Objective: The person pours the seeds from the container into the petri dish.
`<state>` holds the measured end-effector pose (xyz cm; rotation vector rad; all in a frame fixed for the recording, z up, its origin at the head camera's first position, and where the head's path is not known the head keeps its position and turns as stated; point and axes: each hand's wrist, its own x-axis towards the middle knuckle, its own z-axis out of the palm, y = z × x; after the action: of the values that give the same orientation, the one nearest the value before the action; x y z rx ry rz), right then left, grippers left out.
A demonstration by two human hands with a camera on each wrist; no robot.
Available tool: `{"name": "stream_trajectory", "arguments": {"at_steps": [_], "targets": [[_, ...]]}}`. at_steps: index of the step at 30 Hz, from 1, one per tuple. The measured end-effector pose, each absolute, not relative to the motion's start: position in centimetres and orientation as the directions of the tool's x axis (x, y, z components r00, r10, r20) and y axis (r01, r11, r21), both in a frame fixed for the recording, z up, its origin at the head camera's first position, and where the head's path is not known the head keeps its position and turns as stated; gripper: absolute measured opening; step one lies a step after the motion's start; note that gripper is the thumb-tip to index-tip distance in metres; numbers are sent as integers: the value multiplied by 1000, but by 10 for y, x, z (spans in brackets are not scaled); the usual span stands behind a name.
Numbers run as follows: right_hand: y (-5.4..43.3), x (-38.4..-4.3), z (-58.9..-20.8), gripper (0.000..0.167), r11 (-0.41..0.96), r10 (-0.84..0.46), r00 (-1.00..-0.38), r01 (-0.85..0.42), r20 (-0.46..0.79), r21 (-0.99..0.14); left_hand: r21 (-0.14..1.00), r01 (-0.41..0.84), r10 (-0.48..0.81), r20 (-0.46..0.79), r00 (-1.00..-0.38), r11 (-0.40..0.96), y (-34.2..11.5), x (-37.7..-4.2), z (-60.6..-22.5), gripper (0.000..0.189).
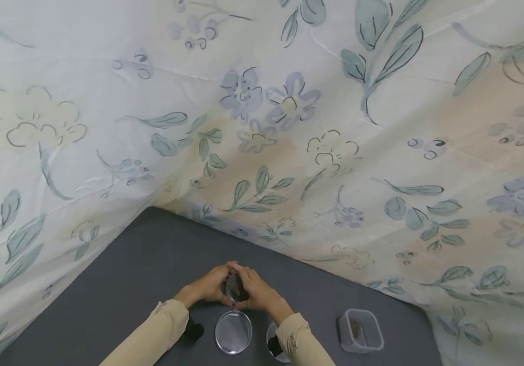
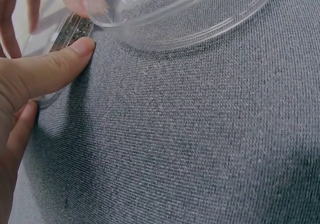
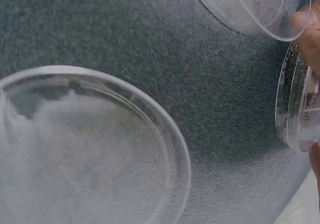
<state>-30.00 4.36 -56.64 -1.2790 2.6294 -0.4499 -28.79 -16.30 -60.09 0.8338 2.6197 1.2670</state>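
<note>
Both hands hold one round clear petri dish (image 1: 236, 290) on its edge above the dark cloth. My left hand (image 1: 208, 285) grips its left side, with the thumb (image 2: 75, 51) on the rim. From the right, my right hand (image 1: 258, 291) grips the opposite side, fingers curved over the top and thumb low. Dark grains (image 3: 289, 81) show inside the held dish in both wrist views. Just nearer than the hands, a second clear round dish (image 1: 233, 332) lies flat on the cloth.
Another clear round dish (image 3: 182, 159) lies partly under my right forearm. Further right stands a clear square tub (image 1: 372, 338) with brownish material inside. A black piece (image 1: 194, 329) sits by my left sleeve. Floral fabric (image 1: 289, 152) hangs around the dark surface (image 1: 152, 254).
</note>
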Motion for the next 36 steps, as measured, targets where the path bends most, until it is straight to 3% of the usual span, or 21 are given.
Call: {"name": "stream_trajectory", "arguments": {"at_steps": [3, 7, 12, 16, 22, 27, 31, 33, 36], "targets": [[48, -296, -567, 109, 585, -786, -617, -733, -23, -347, 759, 425, 520, 134, -844, 493, -163, -286, -602, 106], [54, -292, -570, 103, 601, -771, -637, -714, -23, -358, 785, 395, 516, 114, -849, 477, -161, -282, -602, 106], [63, -285, -575, 99, 624, -705, -709, -623, 5, -472, 775, 424, 515, 150, -844, 469, -161, -278, -603, 103], [81, -277, -579, 94, 592, -608, -781, -566, 143, -573, 738, 451, 493, 184, -850, 502, -163, -273, -605, 107], [136, -268, -579, 87, 583, -323, -851, -523, 413, -622, 680, 462, 447, 215, -868, 570, -177, -257, -604, 111], [198, -252, -564, 83, 590, 9, -897, -352, 442, -726, 658, 492, 441, 259, -859, 571, -187, -236, -598, 81], [250, -234, -557, 80, 574, 301, -856, -190, 420, -797, 681, 503, 427, 298, -854, 532, -183, -215, -594, 60], [274, -223, -558, 79, 564, 436, -804, -107, 406, -819, 682, 508, 420, 311, -853, 526, -178, -203, -595, 65], [305, -207, -569, 76, 531, 614, -697, 19, 369, -847, 669, 492, 416, 288, -863, 557, -167, -187, -597, 87]]}}
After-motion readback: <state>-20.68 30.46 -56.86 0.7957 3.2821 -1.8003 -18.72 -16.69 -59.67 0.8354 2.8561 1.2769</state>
